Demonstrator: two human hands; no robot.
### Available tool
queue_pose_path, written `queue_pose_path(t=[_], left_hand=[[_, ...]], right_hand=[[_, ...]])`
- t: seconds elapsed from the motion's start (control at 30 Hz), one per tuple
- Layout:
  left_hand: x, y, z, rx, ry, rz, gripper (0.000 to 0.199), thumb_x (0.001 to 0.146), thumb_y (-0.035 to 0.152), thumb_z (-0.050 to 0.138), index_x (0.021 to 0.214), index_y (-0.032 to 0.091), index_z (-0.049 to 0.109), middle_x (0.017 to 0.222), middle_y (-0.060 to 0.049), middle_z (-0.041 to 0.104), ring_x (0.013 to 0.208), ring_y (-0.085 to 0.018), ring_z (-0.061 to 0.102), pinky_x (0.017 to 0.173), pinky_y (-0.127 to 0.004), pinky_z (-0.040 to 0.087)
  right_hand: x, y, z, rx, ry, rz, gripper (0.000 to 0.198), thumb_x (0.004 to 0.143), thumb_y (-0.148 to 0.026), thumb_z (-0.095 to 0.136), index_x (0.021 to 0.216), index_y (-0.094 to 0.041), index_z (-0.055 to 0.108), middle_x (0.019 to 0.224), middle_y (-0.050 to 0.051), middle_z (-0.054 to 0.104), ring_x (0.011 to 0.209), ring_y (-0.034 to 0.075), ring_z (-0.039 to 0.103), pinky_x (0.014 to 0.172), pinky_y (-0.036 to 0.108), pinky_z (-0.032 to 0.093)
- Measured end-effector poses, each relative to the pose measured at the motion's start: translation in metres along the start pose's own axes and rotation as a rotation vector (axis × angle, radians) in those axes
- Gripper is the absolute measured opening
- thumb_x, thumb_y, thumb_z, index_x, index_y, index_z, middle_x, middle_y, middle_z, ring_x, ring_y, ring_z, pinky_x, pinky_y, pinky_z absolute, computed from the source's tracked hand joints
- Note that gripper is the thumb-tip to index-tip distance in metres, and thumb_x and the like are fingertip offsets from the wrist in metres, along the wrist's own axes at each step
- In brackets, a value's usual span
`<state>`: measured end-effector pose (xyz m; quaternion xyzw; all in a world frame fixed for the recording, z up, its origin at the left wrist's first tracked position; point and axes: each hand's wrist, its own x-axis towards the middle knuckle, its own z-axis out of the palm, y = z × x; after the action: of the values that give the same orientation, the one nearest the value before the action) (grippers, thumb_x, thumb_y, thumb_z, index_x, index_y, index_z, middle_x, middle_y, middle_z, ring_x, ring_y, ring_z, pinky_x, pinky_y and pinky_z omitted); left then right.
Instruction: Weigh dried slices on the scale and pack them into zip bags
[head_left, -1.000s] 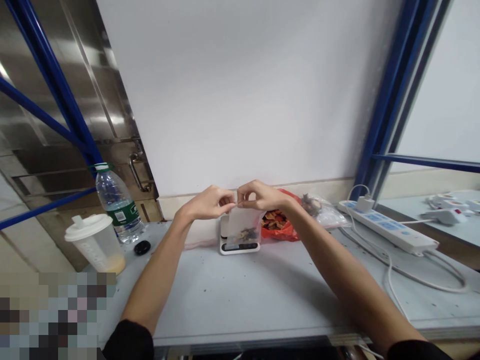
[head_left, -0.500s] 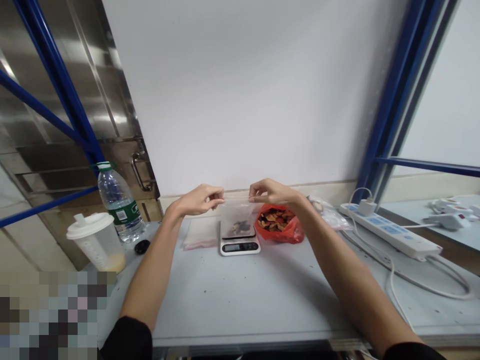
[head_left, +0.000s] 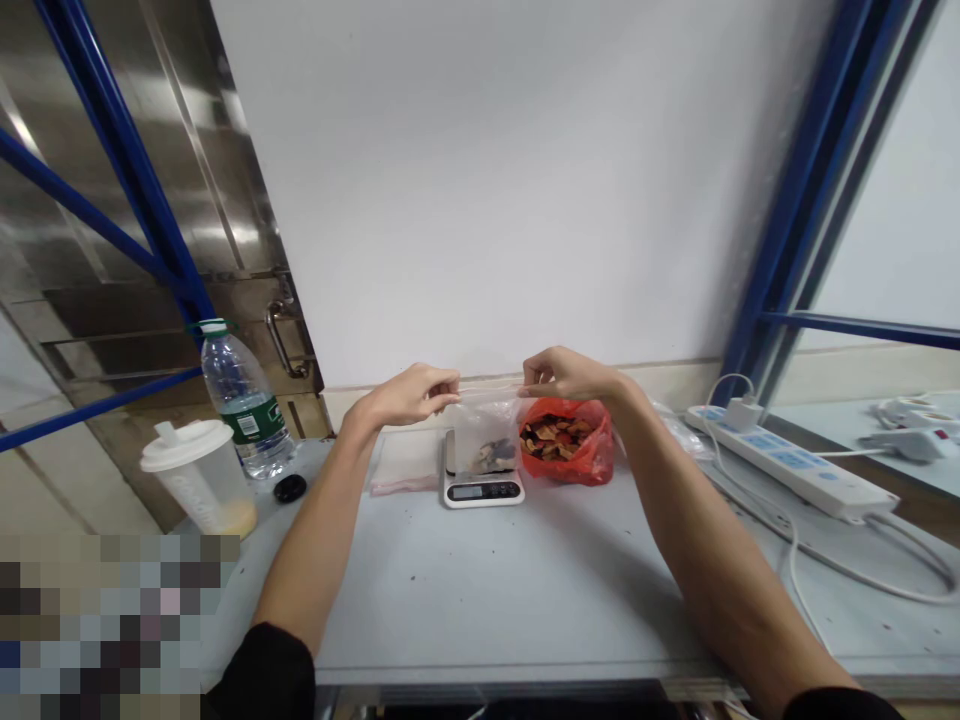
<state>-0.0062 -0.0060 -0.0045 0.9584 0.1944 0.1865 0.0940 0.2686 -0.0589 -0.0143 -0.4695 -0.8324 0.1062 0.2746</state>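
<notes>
A clear plastic bag [head_left: 484, 425] with some dark and pale dried pieces in its bottom hangs between my hands, over a white kitchen scale [head_left: 484, 497]. My left hand [head_left: 416, 393] pinches the bag's top left corner. At the top right corner, my right hand [head_left: 566, 373] is closed on the bag's edge. The scale's plate is partly hidden behind the bag. Just right of the scale sits a red plastic bag [head_left: 596, 460], its mouth open, full of brown dried slices [head_left: 555, 436]. A stack of flat clear bags [head_left: 405, 462] lies left of the scale.
At the left stand a large water bottle [head_left: 251, 420] and a lidded plastic cup [head_left: 199, 475], with a black round cap [head_left: 289, 488] beside them. A white power strip [head_left: 795, 465] with cables lies at the right. A white panel [head_left: 487, 200] rises behind the table.
Both hands have shifted slightly right with the clear bag. They are a little farther apart, and the bag's top edge is stretched wider.
</notes>
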Motion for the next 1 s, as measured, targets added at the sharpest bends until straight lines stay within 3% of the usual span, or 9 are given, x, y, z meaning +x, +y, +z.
queue_pose_path(t=[0.13,0.23,0.37,0.5,0.57,0.67,0.77,0.87,1.0], left_hand=[[0.004,0.011,0.006,0.092,0.085,0.03,0.018,0.091,0.025,0.055,0.075,0.019,0.06,0.065,0.0,0.063,0.061,-0.014,0.055,0.062,-0.024,0.039],[0.016,0.027,0.018,0.178,0.136,0.12,0.017,0.094,0.023,0.054,0.085,0.02,0.069,0.082,-0.003,0.072,0.073,-0.017,0.062,0.069,-0.026,0.042],[0.042,0.052,0.032,0.277,0.189,0.197,0.018,0.094,0.021,0.057,0.098,0.022,0.075,0.091,-0.005,0.076,0.079,-0.019,0.066,0.072,-0.028,0.045],[0.06,0.071,0.029,0.149,0.282,0.224,0.023,0.094,0.026,0.059,0.112,0.021,0.072,0.091,-0.003,0.076,0.078,-0.017,0.067,0.076,-0.027,0.049],[0.064,0.076,0.024,0.072,0.237,0.222,0.024,0.094,0.03,0.059,0.111,0.02,0.073,0.086,-0.002,0.075,0.076,-0.017,0.066,0.075,-0.027,0.049],[0.066,0.077,0.023,-0.016,0.085,0.202,0.024,0.093,0.032,0.058,0.107,0.021,0.074,0.084,-0.001,0.075,0.076,-0.017,0.067,0.074,-0.026,0.05],[0.067,0.072,0.032,-0.063,-0.092,0.145,0.026,0.092,0.031,0.056,0.107,0.02,0.074,0.092,-0.002,0.076,0.081,-0.018,0.068,0.075,-0.026,0.05],[0.067,0.065,0.044,-0.089,-0.21,0.05,0.029,0.091,0.035,0.055,0.109,0.02,0.073,0.102,-0.004,0.077,0.09,-0.02,0.069,0.082,-0.028,0.05],[0.063,0.055,0.053,-0.128,-0.286,-0.028,0.035,0.092,0.044,0.053,0.11,0.02,0.071,0.108,-0.005,0.076,0.097,-0.022,0.068,0.085,-0.031,0.051]], right_hand=[[-0.003,-0.007,-0.003,-0.077,-0.061,0.036,0.014,0.068,-0.034,0.072,0.074,-0.022,0.07,0.077,0.004,0.073,0.07,0.018,0.064,0.063,0.028,0.047],[-0.002,-0.011,0.004,0.005,-0.2,-0.005,0.035,0.065,-0.03,0.075,0.099,-0.021,0.074,0.102,0.006,0.077,0.087,0.022,0.069,0.072,0.029,0.052],[-0.007,-0.004,0.011,0.045,-0.264,-0.083,0.023,0.067,-0.016,0.063,0.087,-0.018,0.074,0.09,0.003,0.076,0.081,0.02,0.067,0.071,0.029,0.053],[-0.035,0.014,-0.009,0.026,-0.19,0.03,0.021,0.067,-0.01,0.055,0.077,-0.017,0.072,0.072,0.0,0.072,0.066,0.017,0.063,0.062,0.027,0.051],[-0.056,0.025,-0.027,0.017,-0.048,0.084,0.022,0.074,-0.013,0.054,0.08,-0.017,0.074,0.074,0.002,0.074,0.069,0.019,0.066,0.067,0.03,0.053],[-0.088,0.044,-0.046,-0.111,0.328,0.135,0.034,0.087,-0.019,0.051,0.11,-0.02,0.076,0.108,0.008,0.078,0.1,0.028,0.07,0.089,0.041,0.054],[-0.114,0.073,-0.039,-0.407,0.564,0.19,0.054,0.088,-0.011,0.046,0.138,-0.023,0.062,0.135,0.01,0.067,0.126,0.031,0.06,0.105,0.051,0.046],[-0.133,0.106,-0.01,-0.636,0.442,0.257,0.059,0.086,-0.009,0.048,0.142,-0.022,0.059,0.145,0.012,0.059,0.137,0.034,0.05,0.11,0.057,0.041],[-0.145,0.134,0.024,-0.684,0.228,0.395,0.064,0.091,-0.05,0.056,0.151,-0.03,0.048,0.162,0.011,0.037,0.147,0.041,0.036,0.109,0.063,0.04]])
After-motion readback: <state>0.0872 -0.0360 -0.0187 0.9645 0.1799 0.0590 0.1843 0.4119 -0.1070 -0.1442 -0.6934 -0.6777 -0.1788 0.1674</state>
